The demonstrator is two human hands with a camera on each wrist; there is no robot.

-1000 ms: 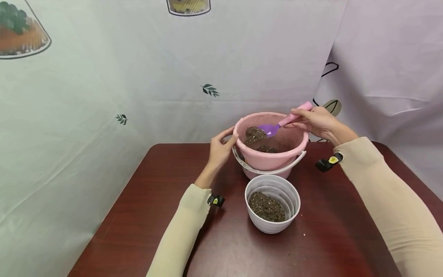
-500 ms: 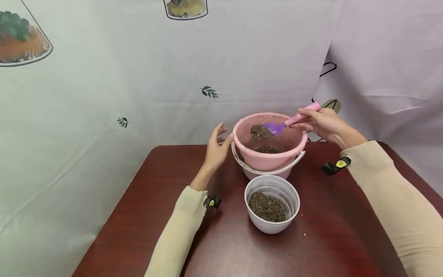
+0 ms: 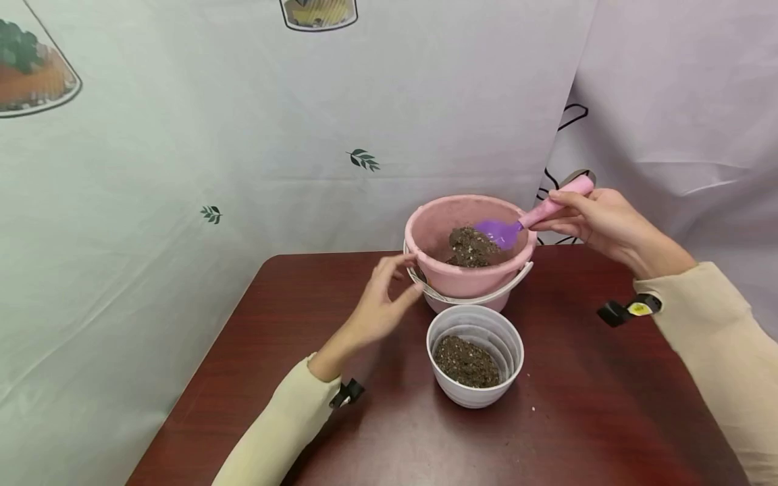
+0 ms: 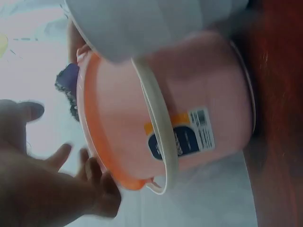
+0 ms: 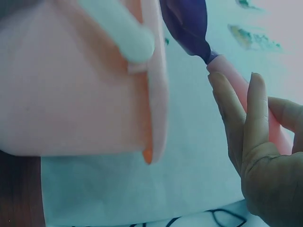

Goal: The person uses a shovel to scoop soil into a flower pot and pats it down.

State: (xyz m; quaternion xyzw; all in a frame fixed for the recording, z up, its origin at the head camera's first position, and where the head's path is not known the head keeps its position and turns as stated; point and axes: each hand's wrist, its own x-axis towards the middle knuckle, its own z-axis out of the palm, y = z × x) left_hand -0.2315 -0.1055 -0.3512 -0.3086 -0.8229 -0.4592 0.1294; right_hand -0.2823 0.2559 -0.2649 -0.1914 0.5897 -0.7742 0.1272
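My right hand (image 3: 616, 226) grips the pink handle of a garden trowel (image 3: 556, 202) with a purple blade. Dark potting soil (image 3: 469, 244) is heaped on the blade, over the right part of the pink bucket (image 3: 464, 282). In the right wrist view, fingers lie along the trowel handle (image 5: 232, 73), and the blade shows above the bucket's rim. My left hand (image 3: 377, 307) is beside the bucket's left rim, fingers spread and holding nothing. Whether its fingertips touch the rim is unclear. A white ribbed pot (image 3: 474, 398) stands in front of the bucket, with soil (image 3: 467, 361) inside.
Everything stands on a dark red wooden table (image 3: 286, 304). The bucket's white carrying handle (image 3: 486, 297) hangs down its front. A label (image 4: 180, 137) shows on its side in the left wrist view. A printed cloth backdrop (image 3: 292, 135) rises behind. A few crumbs lie right of the pot.
The right hand has moved right with the loaded trowel, toward the bucket's right rim. The left hand has let go of the rim and dropped lower, toward the pot.
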